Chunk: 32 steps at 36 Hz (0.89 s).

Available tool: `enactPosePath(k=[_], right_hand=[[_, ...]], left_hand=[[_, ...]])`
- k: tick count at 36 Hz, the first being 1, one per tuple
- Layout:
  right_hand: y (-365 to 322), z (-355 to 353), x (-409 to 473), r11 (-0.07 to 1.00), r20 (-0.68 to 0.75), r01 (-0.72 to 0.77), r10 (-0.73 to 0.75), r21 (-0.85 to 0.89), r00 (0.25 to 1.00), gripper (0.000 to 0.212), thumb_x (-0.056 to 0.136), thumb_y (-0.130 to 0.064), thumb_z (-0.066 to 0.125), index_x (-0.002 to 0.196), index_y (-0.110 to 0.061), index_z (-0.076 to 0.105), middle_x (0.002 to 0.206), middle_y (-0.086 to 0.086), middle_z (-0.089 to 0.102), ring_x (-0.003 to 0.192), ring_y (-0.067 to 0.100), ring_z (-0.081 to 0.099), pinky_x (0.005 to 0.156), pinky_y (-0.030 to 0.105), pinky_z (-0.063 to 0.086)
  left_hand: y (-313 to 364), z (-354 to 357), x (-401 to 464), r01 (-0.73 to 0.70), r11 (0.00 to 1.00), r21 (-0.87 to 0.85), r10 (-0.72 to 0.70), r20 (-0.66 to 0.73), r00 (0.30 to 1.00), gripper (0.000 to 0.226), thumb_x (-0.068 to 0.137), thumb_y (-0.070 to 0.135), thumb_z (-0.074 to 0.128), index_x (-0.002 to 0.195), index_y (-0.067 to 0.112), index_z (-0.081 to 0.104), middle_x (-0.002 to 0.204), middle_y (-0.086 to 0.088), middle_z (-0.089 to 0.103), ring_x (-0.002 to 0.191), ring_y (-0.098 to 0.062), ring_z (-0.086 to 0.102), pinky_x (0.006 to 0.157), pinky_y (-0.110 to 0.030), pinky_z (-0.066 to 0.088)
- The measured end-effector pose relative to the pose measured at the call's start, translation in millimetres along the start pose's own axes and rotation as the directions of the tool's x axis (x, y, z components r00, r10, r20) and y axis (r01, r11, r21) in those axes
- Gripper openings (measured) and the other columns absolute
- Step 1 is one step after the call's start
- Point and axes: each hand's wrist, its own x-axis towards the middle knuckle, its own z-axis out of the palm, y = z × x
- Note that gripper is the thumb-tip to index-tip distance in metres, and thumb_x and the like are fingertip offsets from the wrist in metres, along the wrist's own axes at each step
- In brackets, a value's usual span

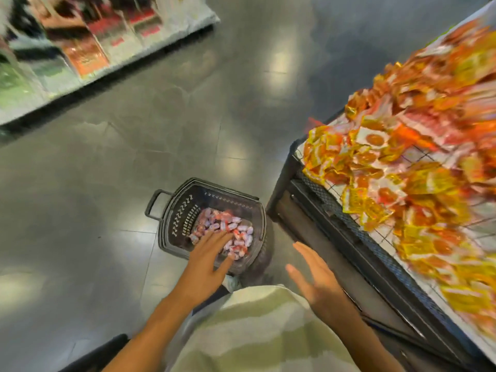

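Observation:
A black plastic shopping basket (pixel 171 218) stands on the floor, partly filled with small red, white and pink wrapped sweets (pixel 236 232). My left hand (pixel 208 260) hovers over the basket's near side with straight, spread fingers pointing into it, holding nothing. My right hand (pixel 315 280) is to the right of the basket, flat and spread, also holding nothing. On the right, a black wire display bin (pixel 346 232) is heaped with orange and yellow snack packets (pixel 389 167).
The grey glossy tiled floor (pixel 134 157) stretches across the aisle. A shelf unit (pixel 80 44) with red and green packaged goods runs along the top left. My striped green and white shirt (pixel 255 331) fills the bottom centre. The image is motion-blurred.

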Motion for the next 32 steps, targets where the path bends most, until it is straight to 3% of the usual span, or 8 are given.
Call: enactPosePath(k=[5,8,13,18,22,26,29,32], right_hand=[[47.7,-49.2,-32.6,0.996,-0.086,-0.05,0.056,0.067,0.995,0.061,0.1,-0.05,0.053,0.155,-0.035,0.033,0.161,-0.022,0.027,0.149,-0.002,0.021,0.119,0.019,0.018],[82.5,-83.1,-59.7,0.987,-0.177,-0.047,0.074,0.155,0.981,0.063,0.098,-0.055,0.052,0.155,-0.041,0.03,0.16,-0.028,0.024,0.148,-0.007,0.019,0.122,0.025,0.023],[143.3,-129.0,-111.5,0.969,-0.337,-0.057,0.138,0.24,0.931,0.061,0.096,-0.063,0.05,0.152,-0.051,0.029,0.155,-0.037,0.025,0.142,-0.017,0.021,0.112,0.016,0.025],[202.7,-157.5,-155.3,0.955,-0.47,-0.091,0.221,0.282,0.855,0.058,0.092,-0.071,0.048,0.146,-0.061,0.029,0.142,-0.054,0.016,0.131,-0.033,0.011,0.103,0.005,0.021],[239.3,-173.8,-182.9,0.915,-0.505,-0.137,0.329,0.379,0.798,0.059,0.089,-0.069,0.051,0.144,-0.052,0.039,0.154,-0.028,0.035,0.142,-0.004,0.032,0.106,0.016,0.038],[260.9,-185.9,-197.2,0.847,-0.543,-0.127,0.438,0.516,0.716,0.066,0.085,-0.064,0.057,0.146,-0.04,0.045,0.15,-0.015,0.048,0.137,0.009,0.046,0.109,0.026,0.041],[273.7,-191.9,-194.9,0.754,-0.516,-0.109,0.539,0.648,0.666,0.055,0.093,-0.038,0.067,0.144,-0.036,0.046,0.144,-0.013,0.051,0.132,0.017,0.051,0.107,0.033,0.044],[283.1,-199.6,-181.1,0.631,-0.447,-0.111,0.652,0.768,0.613,0.06,0.094,-0.025,0.071,0.148,-0.026,0.044,0.15,-0.004,0.048,0.13,0.017,0.05,0.103,0.03,0.041]], left_hand=[[62.1,37.7,30.1,-0.185,0.978,0.098,0.177,0.089,0.98,0.053,0.099,0.03,0.06,0.149,0.024,0.043,0.158,0.01,0.033,0.151,-0.014,0.017,0.125,-0.035,0.013],[106.9,72.0,45.8,-0.268,0.955,0.126,0.251,0.139,0.958,0.054,0.099,0.039,0.057,0.149,0.026,0.043,0.158,0.014,0.031,0.152,-0.009,0.011,0.123,-0.031,0.013],[180.9,136.3,56.4,-0.427,0.886,0.183,0.377,0.252,0.891,0.056,0.099,0.044,0.053,0.152,0.032,0.038,0.161,0.016,0.027,0.154,-0.013,0.008,0.125,-0.044,0.017],[246.2,198.1,50.5,-0.515,0.841,0.167,0.433,0.364,0.825,0.062,0.095,0.053,0.043,0.152,0.029,0.036,0.161,0.011,0.027,0.154,-0.017,0.008,0.125,-0.046,0.016],[277.4,236.5,39.1,-0.584,0.792,0.179,0.461,0.452,0.764,0.068,0.094,0.061,0.033,0.153,0.027,0.034,0.163,0.008,0.023,0.155,-0.02,0.006,0.126,-0.045,0.015],[294.9,258.4,37.3,-0.661,0.727,0.189,0.518,0.481,0.707,0.075,0.095,0.07,0.027,0.151,0.023,0.039,0.161,0.008,0.024,0.153,-0.019,0.008,0.126,-0.035,0.008],[304.8,266.8,44.0,-0.702,0.686,0.19,0.562,0.474,0.678,0.059,0.098,0.05,0.045,0.15,0.024,0.039,0.157,0.012,0.023,0.15,-0.012,0.008,0.124,-0.023,0.0],[304.7,273.1,55.7,-0.717,0.661,0.222,0.553,0.502,0.665,0.058,0.098,0.032,0.059,0.151,0.028,0.035,0.161,0.009,0.021,0.152,-0.017,0.005,0.126,-0.037,0.007]])
